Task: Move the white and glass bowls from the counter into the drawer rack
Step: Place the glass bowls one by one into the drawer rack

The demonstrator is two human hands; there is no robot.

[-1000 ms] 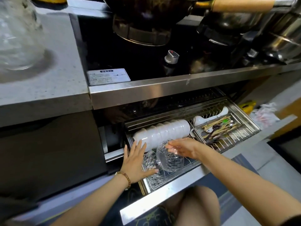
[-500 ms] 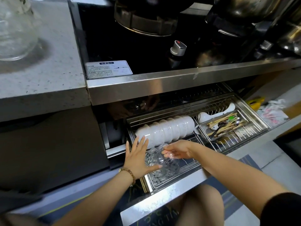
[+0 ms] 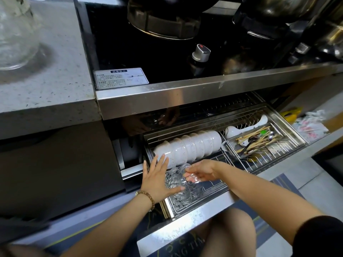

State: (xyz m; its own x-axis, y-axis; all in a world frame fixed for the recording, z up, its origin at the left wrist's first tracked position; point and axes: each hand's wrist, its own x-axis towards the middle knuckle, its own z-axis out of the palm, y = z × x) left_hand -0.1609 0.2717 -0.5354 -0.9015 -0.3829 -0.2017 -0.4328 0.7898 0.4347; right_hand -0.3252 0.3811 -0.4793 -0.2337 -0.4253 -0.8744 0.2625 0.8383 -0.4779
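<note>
The steel drawer rack point(image 3: 263, 169) is pulled out under the stove. A row of several white bowls point(image 3: 189, 147) stands on edge along its back left. In front of them, cut-glass bowls point(image 3: 178, 188) stand on edge at the rack's front left. My left hand point(image 3: 157, 179), fingers straight and spread, presses flat against the left side of the glass bowls. My right hand point(image 3: 202, 172) reaches in from the right, and its fingers lie inside the rim of the nearest glass bowl, seen through the glass.
A cutlery basket point(image 3: 258, 140) with chopsticks and spoons sits in the rack's right half, a white ladle point(image 3: 241, 127) behind it. Pots stand on the black stove point(image 3: 167, 52). A large glass jar point(image 3: 14, 34) stands on the grey counter point(image 3: 46, 86) at the left.
The glass bowl in my right hand has moved left and now nests against the other glass bowls. My left hand has stayed against them. The camera has tilted down slightly.
</note>
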